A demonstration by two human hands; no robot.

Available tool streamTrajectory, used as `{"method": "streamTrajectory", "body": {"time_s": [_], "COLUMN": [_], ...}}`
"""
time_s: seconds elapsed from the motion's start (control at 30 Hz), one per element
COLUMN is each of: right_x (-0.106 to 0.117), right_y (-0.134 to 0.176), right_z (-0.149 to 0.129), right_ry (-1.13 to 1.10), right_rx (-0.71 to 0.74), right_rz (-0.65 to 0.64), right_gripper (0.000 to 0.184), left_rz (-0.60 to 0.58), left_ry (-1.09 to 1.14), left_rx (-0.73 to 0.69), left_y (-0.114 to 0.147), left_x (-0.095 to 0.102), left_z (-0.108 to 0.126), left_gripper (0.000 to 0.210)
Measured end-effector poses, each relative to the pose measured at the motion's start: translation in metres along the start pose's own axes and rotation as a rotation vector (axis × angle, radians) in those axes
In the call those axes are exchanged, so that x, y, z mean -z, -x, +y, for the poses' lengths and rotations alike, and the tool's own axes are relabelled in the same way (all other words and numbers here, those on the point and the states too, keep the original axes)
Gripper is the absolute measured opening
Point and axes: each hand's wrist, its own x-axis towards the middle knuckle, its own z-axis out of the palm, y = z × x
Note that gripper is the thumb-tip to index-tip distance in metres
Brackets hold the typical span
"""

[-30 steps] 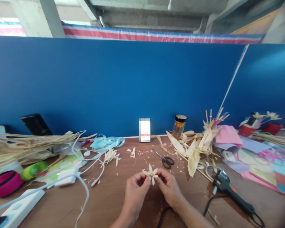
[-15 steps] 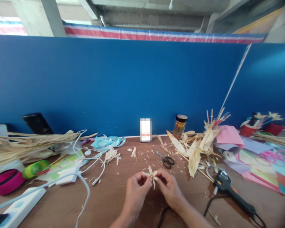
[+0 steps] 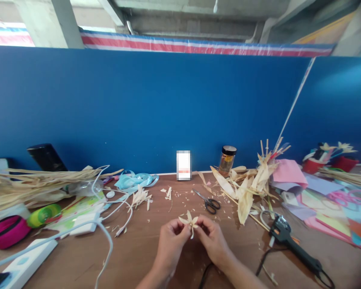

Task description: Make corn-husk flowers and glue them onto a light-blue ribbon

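A small pale flower, with pointed petals that look like dried corn husk, is held just above the brown table between both hands. My left hand pinches it from the left, thumb against the bent fingers. From the other side, my right hand grips its right petals in a similar pinch. My fingers partly cover the flower's underside and centre. Beyond the hands lie black-handled scissors, with husk scraps scattered about them.
Right of my hands are a black glue gun, a pile of dried husks, a lidded jar and coloured paper. Leftward are white cables, a power strip, blue ribbon and a pink pouch. A blue partition stands behind.
The flower has turned slightly between my fingers, and its petals sit at a different angle. Both hands keep their pinch in nearly the same place.
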Motion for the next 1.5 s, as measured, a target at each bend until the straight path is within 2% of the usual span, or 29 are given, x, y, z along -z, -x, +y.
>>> {"method": "streamTrajectory", "body": {"time_s": [0.17,0.47,0.7,0.9,1.03,1.13,1.23,1.5], "right_x": [0.000,0.001,-0.001,0.003,0.006,0.007,0.007,0.008], "right_y": [-0.002,-0.001,-0.001,-0.006,-0.005,-0.004,-0.003,-0.005], "right_z": [0.006,-0.003,0.005,0.013,0.010,0.005,0.003,0.005], "right_ry": [-0.062,0.042,-0.018,-0.142,-0.290,-0.373,-0.424,-0.523], "right_rx": [-0.018,0.035,0.017,-0.031,-0.122,-0.182,-0.211,-0.295], "right_rz": [0.000,0.030,0.029,0.076,0.036,-0.079,-0.150,-0.136], "right_gripper": [0.022,0.021,0.022,0.020,0.019,0.019,0.020,0.020], "left_rz": [-0.009,0.000,0.017,-0.003,0.000,-0.077,-0.155,-0.141], "left_ry": [0.068,0.081,0.120,0.095,0.005,-0.077,-0.138,-0.205], "left_rx": [0.078,0.097,0.022,0.054,-0.055,-0.175,-0.224,-0.273], "left_y": [-0.001,0.001,0.003,0.003,0.002,0.001,0.001,-0.001], "left_x": [-0.002,-0.001,-0.003,-0.005,-0.003,-0.001,0.000,0.003], "left_z": [0.002,0.000,-0.002,-0.004,-0.002,0.002,0.004,0.000], "left_gripper": [0.022,0.022,0.021,0.025,0.023,0.023,0.017,0.017]}}
